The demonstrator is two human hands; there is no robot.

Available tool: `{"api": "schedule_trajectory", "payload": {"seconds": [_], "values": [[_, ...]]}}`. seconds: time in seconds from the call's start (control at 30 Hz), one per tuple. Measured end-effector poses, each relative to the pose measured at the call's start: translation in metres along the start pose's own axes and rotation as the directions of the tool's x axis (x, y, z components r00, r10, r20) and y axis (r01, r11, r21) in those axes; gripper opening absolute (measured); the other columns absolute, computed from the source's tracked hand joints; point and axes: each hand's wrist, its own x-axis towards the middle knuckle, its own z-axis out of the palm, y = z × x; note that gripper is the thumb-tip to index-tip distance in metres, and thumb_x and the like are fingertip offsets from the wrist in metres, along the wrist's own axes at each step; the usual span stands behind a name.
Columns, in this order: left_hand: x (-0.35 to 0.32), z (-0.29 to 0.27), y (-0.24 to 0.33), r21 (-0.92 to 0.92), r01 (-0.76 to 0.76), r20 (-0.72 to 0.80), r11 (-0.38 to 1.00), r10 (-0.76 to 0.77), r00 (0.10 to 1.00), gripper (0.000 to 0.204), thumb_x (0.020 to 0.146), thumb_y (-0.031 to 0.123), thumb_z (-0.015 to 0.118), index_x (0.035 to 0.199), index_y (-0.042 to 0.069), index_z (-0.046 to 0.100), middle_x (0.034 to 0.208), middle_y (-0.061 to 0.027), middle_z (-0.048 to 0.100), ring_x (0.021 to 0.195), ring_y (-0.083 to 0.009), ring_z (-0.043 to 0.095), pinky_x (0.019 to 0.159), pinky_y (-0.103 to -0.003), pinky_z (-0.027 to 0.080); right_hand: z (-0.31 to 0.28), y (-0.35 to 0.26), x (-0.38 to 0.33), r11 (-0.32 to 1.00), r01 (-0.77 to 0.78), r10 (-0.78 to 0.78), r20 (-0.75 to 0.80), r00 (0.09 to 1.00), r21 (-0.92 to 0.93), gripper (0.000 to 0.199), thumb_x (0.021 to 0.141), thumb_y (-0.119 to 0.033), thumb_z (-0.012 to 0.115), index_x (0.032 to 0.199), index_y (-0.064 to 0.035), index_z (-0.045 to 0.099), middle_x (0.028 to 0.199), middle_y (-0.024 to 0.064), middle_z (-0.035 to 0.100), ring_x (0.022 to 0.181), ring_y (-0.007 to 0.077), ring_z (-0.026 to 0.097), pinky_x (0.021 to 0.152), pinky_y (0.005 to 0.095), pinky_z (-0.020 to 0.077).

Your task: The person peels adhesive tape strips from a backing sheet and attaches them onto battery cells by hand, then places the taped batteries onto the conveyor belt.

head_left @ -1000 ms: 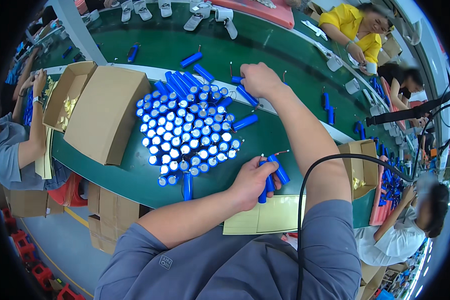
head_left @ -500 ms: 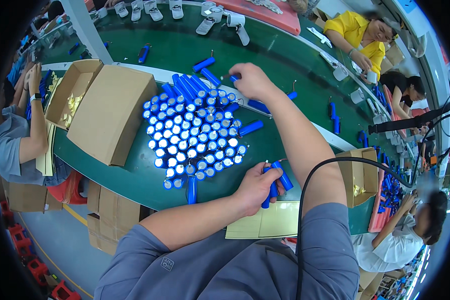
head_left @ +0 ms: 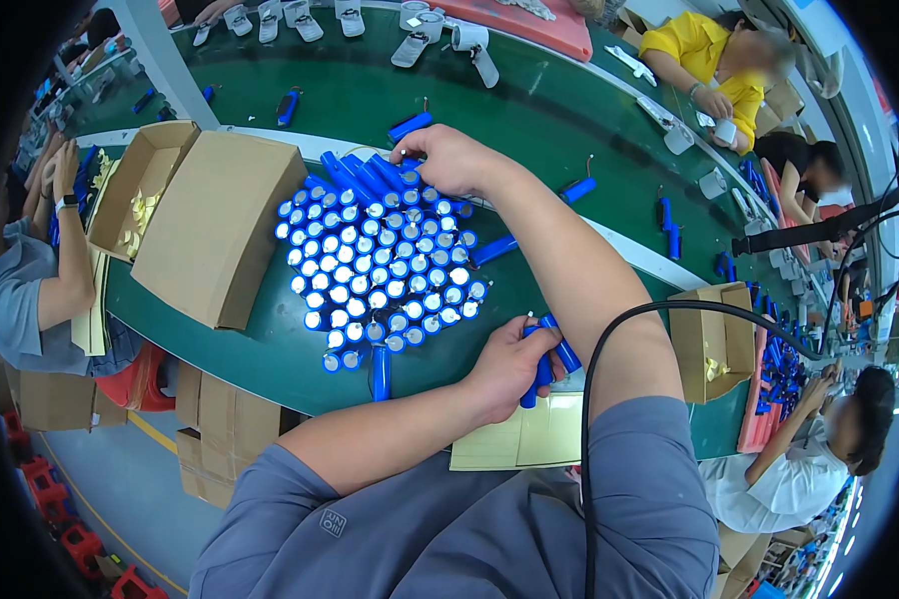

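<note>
A cluster of blue cylindrical batteries (head_left: 380, 265) stands on end in front of me, pale round ends up, several with short wires. My left hand (head_left: 509, 371) is closed around at least two blue batteries (head_left: 566, 347) near the bench's front edge. Over the far edge of the cluster, my right hand (head_left: 448, 163) curls its fingers down onto a blue battery (head_left: 411, 178), partly hidden by the hand. Beside it, several batteries (head_left: 355, 178) lean on their sides. One more battery (head_left: 382, 374) lies at the near side of the cluster.
Cardboard boxes (head_left: 220, 230) stand left of the cluster; another box (head_left: 711, 344) is at the right. Yellow-green sheets (head_left: 519, 437) lie below my left hand. A black cable (head_left: 586, 429) arches past my right arm. Beyond a pale rail, the green belt (head_left: 529, 110) carries loose batteries and white parts. Co-workers sit around.
My right hand has moved left, from beyond the cluster's right side to its far edge, onto the batteries there. My left hand keeps its batteries almost in place.
</note>
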Motion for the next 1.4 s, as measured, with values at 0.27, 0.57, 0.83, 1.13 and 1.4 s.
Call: {"api": "schedule_trajectory", "payload": {"seconds": [0.27,0.57,0.83,1.13,1.4], "values": [[-0.002,0.004,0.002,0.011,-0.015,-0.020,1.000,0.015,1.000,0.020,0.086,0.021,0.056,0.095,0.005,0.049,0.069,-0.0074,0.057,0.055,-0.0116,0.053,0.045,-0.026,0.042,-0.029,0.037,-0.038,0.991,-0.131,0.112,-0.350,0.930,-0.030,0.030,0.073,-0.004,0.059,0.103,-0.0010,0.063,0.096,0.0148,0.063,0.089,0.0250,0.061,0.082,0.0320,0.0471],[-0.003,-0.002,0.001,-0.018,-0.011,0.049,1.000,0.012,0.999,0.021,0.083,0.017,0.057,0.100,0.007,0.048,0.078,-0.0077,0.056,0.059,-0.0151,0.055,0.047,-0.028,0.044,-0.021,0.031,-0.109,0.988,-0.145,0.153,-0.189,0.970,0.054,0.031,0.073,-0.001,0.058,0.104,0.0001,0.060,0.097,0.0158,0.063,0.089,0.0247,0.061,0.082,0.0315,0.0467],[-0.002,-0.007,0.001,-0.103,-0.097,0.184,0.990,0.114,0.976,0.022,0.080,0.024,0.065,0.091,0.015,0.047,0.076,-0.0042,0.054,0.069,-0.0187,0.056,0.049,-0.031,0.043,-0.029,0.010,-0.215,0.617,-0.008,0.443,-0.339,0.830,0.787,0.032,0.078,-0.002,0.064,0.108,0.0007,0.055,0.087,0.0093,0.064,0.077,0.0131,0.061,0.065,0.0249,0.0476],[-0.009,-0.004,0.002,0.012,-0.121,0.167,0.993,0.117,0.979,0.029,0.080,0.017,0.067,0.103,0.010,0.050,0.074,-0.0023,0.052,0.062,-0.0123,0.054,0.046,-0.026,0.043,0.029,-0.036,-0.296,0.954,-0.250,0.296,-0.402,0.866,0.165,0.069,0.070,-0.010,0.069,0.128,0.0031,0.032,0.078,0.0168,0.063,0.073,0.0278,0.063,0.068,0.0334,0.0483],[-0.016,0.001,-0.005,0.317,-0.253,0.244,0.914,0.180,0.953,0.028,0.079,0.012,0.068,0.100,0.004,0.051,0.079,-0.0058,0.059,0.059,-0.0111,0.057,0.047,-0.023,0.045,0.035,-0.046,-0.314,0.948,-0.277,0.318,-0.446,0.837,0.155,0.080,0.072,-0.011,0.065,0.135,0.0082,0.021,0.079,0.0185,0.063,0.076,0.0326,0.063,0.070,0.0364,0.0481]]}}
